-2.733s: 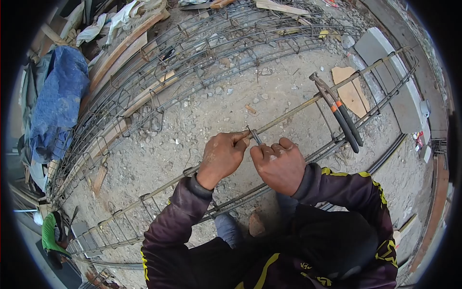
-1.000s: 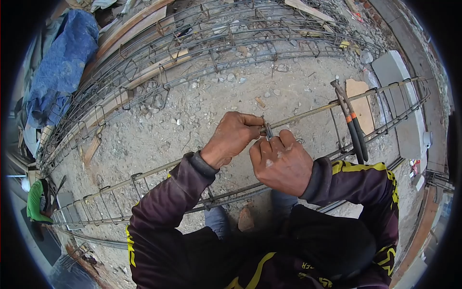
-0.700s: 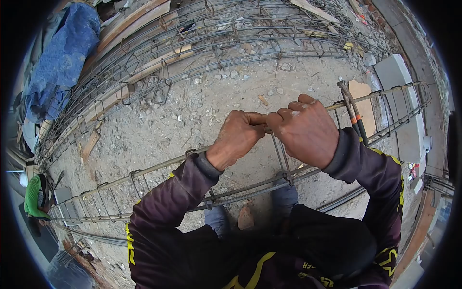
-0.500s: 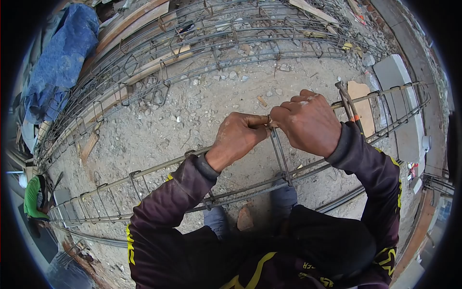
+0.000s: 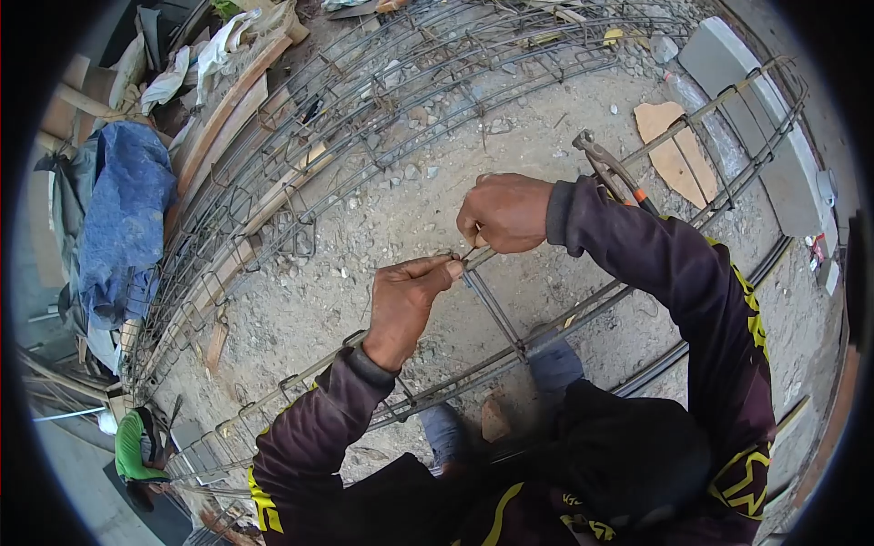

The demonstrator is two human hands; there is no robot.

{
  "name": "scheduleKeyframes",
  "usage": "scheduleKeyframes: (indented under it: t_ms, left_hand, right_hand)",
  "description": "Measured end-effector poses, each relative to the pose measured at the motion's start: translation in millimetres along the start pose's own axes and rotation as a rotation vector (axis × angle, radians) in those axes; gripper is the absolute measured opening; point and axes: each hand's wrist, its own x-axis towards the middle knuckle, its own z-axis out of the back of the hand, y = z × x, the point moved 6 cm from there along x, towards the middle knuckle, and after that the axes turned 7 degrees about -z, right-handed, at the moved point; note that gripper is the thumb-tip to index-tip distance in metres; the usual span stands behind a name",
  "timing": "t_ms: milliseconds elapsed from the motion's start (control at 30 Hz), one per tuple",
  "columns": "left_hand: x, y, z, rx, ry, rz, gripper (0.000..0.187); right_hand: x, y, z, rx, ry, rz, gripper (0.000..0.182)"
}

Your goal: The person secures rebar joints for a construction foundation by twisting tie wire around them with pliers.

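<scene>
Left hand (image 5: 403, 305), right hand (image 5: 510, 214) at rebar cage (image 5: 521, 349) edge, ground (image 5: 396, 214) beyond

Soft, even daylight, with fisheye edges bowing into black.

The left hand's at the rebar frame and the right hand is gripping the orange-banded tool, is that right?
Not quite: the right hand isn't gripping the orange-banded tool. The head view shows that tool resting on the rebar frame, partly hidden behind the right sleeve. The left hand is indeed at the frame.
</scene>
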Motion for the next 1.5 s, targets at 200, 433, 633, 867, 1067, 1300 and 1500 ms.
scheduleKeyframes:
  t_ms: [200, 433, 633, 867, 1067, 1300, 1500]
  left_hand:
    - [-13, -2, -6, 0.039, -0.155, -0.028, 0.032]
    - [-20, 13, -12, 0.036, -0.355, -0.053, 0.027]
    - [-18, 7, -7, 0.157, -0.384, -0.094, 0.027]
    - [-14, 15, -9, 0.279, -0.388, -0.139, 0.029]
    - [-17, 9, -8, 0.310, -0.435, -0.178, 0.026]
    - [-20, 3, -8, 0.331, -0.416, -0.174, 0.028]
    - [-16, 8, -7, 0.269, -0.431, -0.173, 0.027]
  right_hand:
    - [13, 1, 2, 0.006, 0.214, -0.073, 0.020]
    - [-6, -7, -6, 0.430, 0.513, -0.424, 0.031]
    - [-92, 51, 4, -0.290, -0.417, -0.073, 0.027]
    - [-108, 28, -39, -0.445, -0.512, -0.163, 0.032]
    - [-115, 50, -27, -0.457, -0.624, 0.052, 0.018]
    - [-116, 65, -21, -0.438, -0.655, 0.398, 0.019]
    - [-106, 27, -42, 0.269, -0.473, -0.205, 0.024]
